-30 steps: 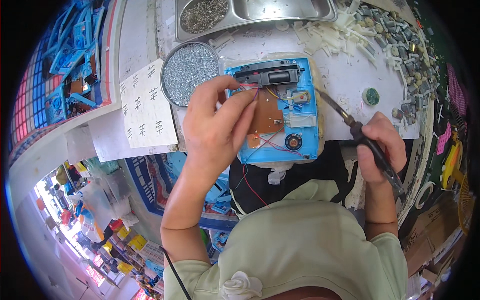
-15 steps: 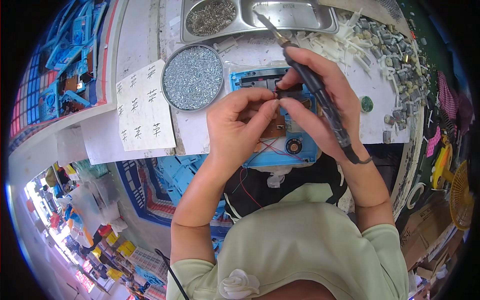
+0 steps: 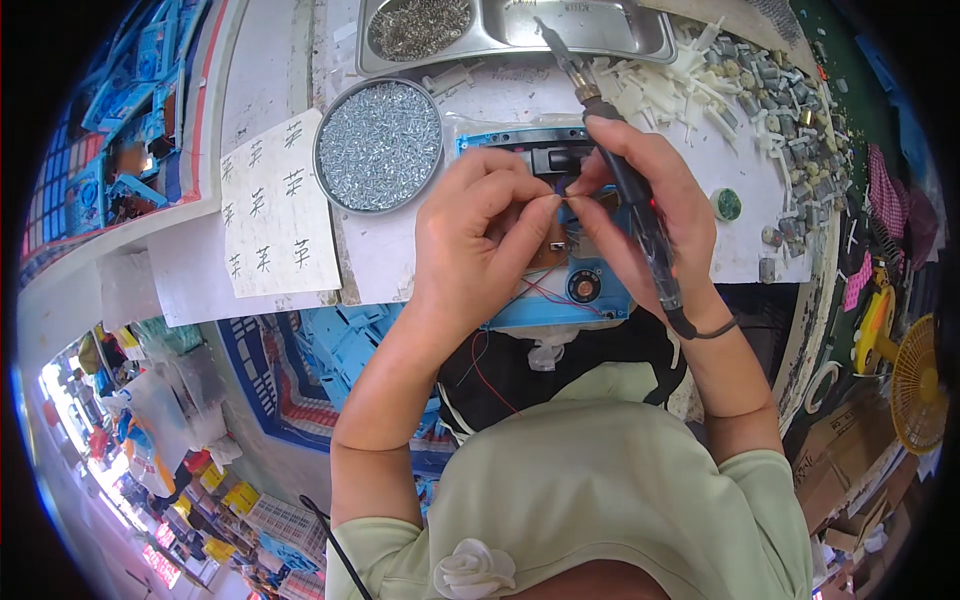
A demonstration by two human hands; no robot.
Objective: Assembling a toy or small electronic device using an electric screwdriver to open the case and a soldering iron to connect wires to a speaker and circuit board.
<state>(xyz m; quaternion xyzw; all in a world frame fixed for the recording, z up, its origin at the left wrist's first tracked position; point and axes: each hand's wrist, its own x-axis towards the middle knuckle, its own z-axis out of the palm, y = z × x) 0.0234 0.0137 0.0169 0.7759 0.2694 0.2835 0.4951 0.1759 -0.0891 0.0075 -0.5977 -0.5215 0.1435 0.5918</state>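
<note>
- White table (image 3: 376, 255), across the upper frame
- Metal tray (image 3: 575, 32), top centre
- Round tin (image 3: 376, 210) and paper sheet (image 3: 272, 222), upper left
- Blue case (image 3: 530, 313), centre
- White plastic parts (image 3: 655, 85), grey parts (image 3: 790, 120), upper right

right hand (image 3: 672, 195) now beside left hand (image 3: 478, 225), soldering iron (image 3: 629, 182) now toward metal tray (image 3: 610, 30)

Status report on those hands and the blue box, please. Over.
Left hand: pinched, contents unclear. Right hand: gripping soldering iron, tip aimed away from blue casing. Casing: open, red wires showing, partly hidden by hands.
</note>
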